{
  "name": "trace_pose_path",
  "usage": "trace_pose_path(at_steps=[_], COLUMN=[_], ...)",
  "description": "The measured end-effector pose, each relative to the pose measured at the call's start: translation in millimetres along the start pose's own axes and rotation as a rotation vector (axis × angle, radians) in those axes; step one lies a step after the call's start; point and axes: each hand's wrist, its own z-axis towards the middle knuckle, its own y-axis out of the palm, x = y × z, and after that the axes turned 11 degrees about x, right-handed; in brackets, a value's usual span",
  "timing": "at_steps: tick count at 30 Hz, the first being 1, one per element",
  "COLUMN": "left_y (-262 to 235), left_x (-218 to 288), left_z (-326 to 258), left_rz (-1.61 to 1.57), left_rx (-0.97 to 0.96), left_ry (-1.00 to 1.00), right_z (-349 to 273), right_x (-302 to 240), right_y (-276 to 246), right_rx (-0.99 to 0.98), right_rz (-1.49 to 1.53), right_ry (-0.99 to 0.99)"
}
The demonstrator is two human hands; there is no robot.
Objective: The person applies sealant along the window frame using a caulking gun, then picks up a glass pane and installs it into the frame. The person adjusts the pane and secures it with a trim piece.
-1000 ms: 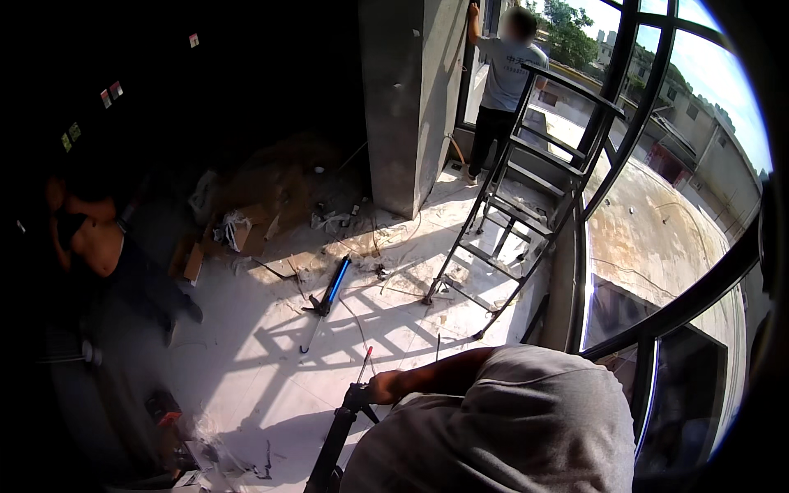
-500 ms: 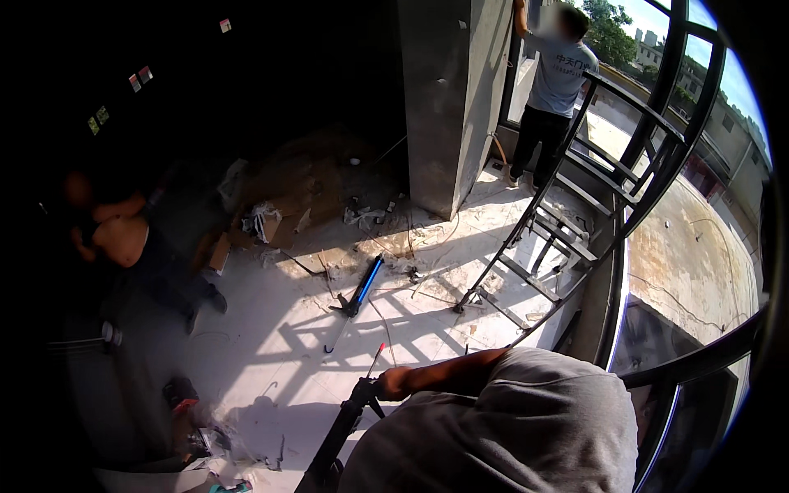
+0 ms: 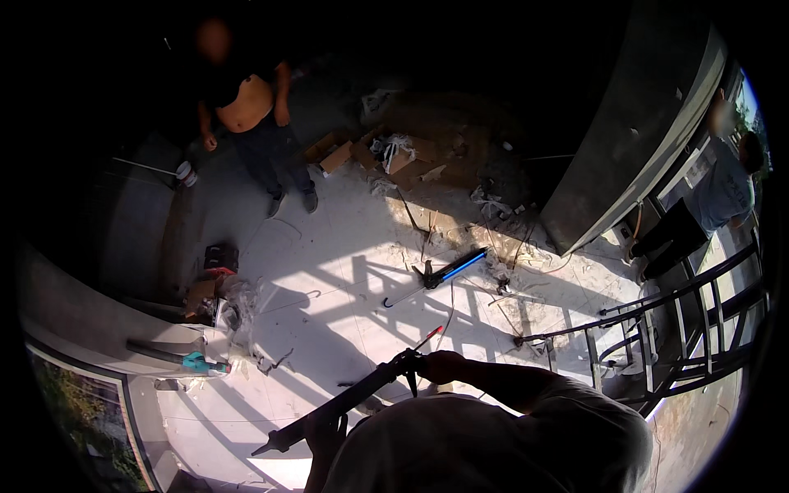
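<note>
A long dark caulking gun (image 3: 349,400) lies slanted across my front, its nozzle down to the left and a red-tipped part sticking out past its handle end. My right hand (image 3: 441,367) is closed round that handle end, the arm reaching in from the right. Dark in shadow, my left hand (image 3: 323,434) is wrapped under the barrel near the nozzle; its separate fingers are hard to make out. Beyond them, a second caulking gun (image 3: 454,269) with a blue barrel rests on the sunlit floor, its hooked rod toward me.
A dark ladder (image 3: 649,345) stands at the right, near a person (image 3: 699,209) by the window. Another person (image 3: 255,123) stands at the far left. Opened cardboard (image 3: 337,156) and scraps litter the floor. A teal power tool (image 3: 197,362) lies on a left ledge.
The view has swung left, bringing the left ledge and window in. The person at left now stands facing this way. More of the held caulking gun shows, nozzle included.
</note>
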Motion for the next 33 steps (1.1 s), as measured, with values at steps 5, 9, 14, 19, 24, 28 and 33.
trace_pose_path(at_steps=[5, 9, 14, 19, 24, 28, 33], left_y=[39, 60, 52, 54, 62, 77, 101], left_x=[44, 86, 141, 194, 207, 209, 237], left_z=[10, 43, 119, 180, 236, 264, 296], left_rz=[-0.011, -0.09, -0.038, 0.017, 0.024, -0.006, 0.037], left_rx=[0.146, 0.091, 0.051, 0.005, 0.102, 0.164, 0.203], left_ry=[-0.086, -0.235, -0.382, -0.296, -0.367, -0.393, -0.361], right_z=[39, 73, 121, 150, 186, 220, 312], right_x=[-5, -12, -33, -76, -90, -90, -81], right_y=[11, 6, 1, -2, -23, -50, -85], right_rx=[-0.03, -0.035, -0.098, 0.114, -0.041, -0.1, -0.433], right_rz=[-0.091, -0.2, -0.312, -0.018, -0.068, -0.095, -0.319], right_ry=[-0.018, -0.099, -0.042, 0.061, 0.345, 0.335, 0.033])
